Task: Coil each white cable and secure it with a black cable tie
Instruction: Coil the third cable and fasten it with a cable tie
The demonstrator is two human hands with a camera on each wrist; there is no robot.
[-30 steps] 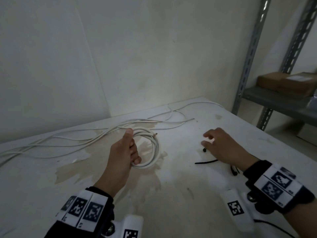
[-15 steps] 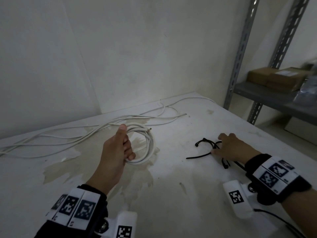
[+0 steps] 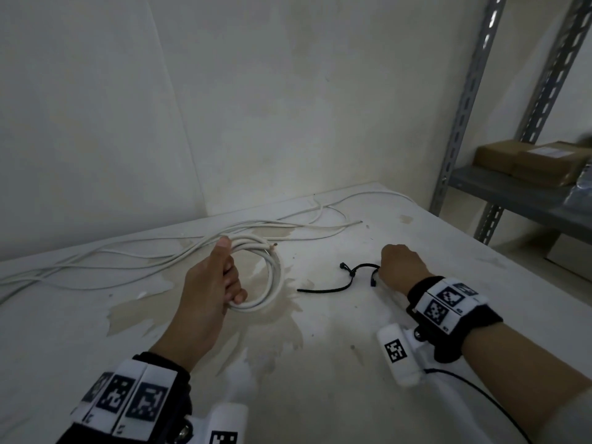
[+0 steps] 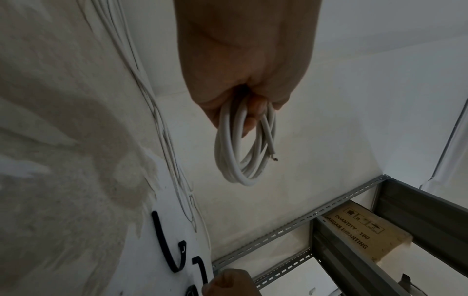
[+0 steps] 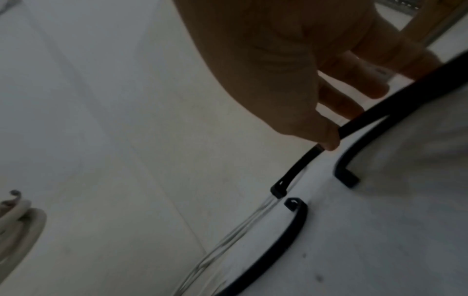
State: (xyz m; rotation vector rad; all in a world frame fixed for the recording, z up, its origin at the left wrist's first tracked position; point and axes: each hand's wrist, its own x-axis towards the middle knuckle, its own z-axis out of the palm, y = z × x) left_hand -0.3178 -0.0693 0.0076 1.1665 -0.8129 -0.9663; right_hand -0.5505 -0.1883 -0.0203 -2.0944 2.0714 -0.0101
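Observation:
My left hand (image 3: 224, 280) grips a coiled white cable (image 3: 275, 277) just above the stained white table (image 3: 352, 363); the coil hangs from my fingers in the left wrist view (image 4: 243, 148), with a bare cut end sticking out. To the right, my right hand (image 3: 384, 270) is curled and pinches one black cable tie (image 3: 362, 267) between thumb and fingers. The right wrist view shows this pinched tie (image 5: 380, 108) lifted off the surface. Another black tie (image 3: 323, 288) lies flat on the table between the two hands.
Several loose white cables (image 3: 128, 261) run along the wall at the back of the table. A grey metal shelf (image 3: 512, 193) with cardboard boxes (image 3: 538, 161) stands at the right. More black ties (image 5: 278, 240) lie under my right hand.
My right hand went from spread fingers over the black ties to a curled pinch on one tie, which has been dragged a little. The left hand keeps hold of the coil.

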